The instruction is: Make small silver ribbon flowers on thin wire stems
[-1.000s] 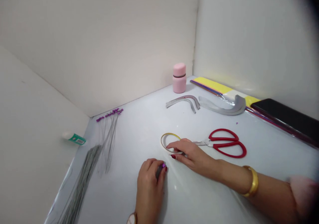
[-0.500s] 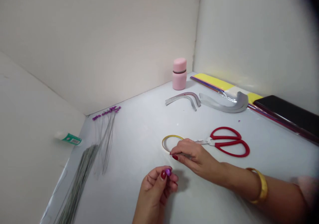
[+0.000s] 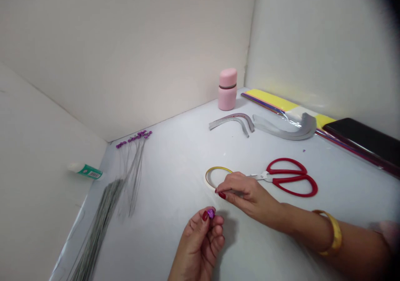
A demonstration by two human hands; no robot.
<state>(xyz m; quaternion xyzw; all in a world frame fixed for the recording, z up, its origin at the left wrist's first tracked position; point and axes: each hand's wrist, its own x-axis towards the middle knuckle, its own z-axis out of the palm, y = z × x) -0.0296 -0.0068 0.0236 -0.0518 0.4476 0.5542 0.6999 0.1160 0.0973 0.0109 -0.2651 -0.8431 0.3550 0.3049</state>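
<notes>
Between thumb and index finger, my left hand pinches a small crumpled purple foil bud; its other fingers curl loosely below. My right hand is just above and to the right, thumb and index finger pressed together at the near edge of a narrow roll of tape. A bit of tape seems to be in that pinch, though the fingers hide most of it. The roll's right side is behind the hand. Beyond the right hand lie red-handled scissors, their blade tips hidden by it.
Purple-tipped wire stems and a bundle of bare wires lie at left, near a green-and-white tube. At the back are a pink flask, grey curved strips, coloured sheets and a black phone-like object.
My left hand's lower fingers have opened slightly and it has turned a little, still holding the purple bud. The right hand stays pinched by the roll. The view has shifted slightly.
</notes>
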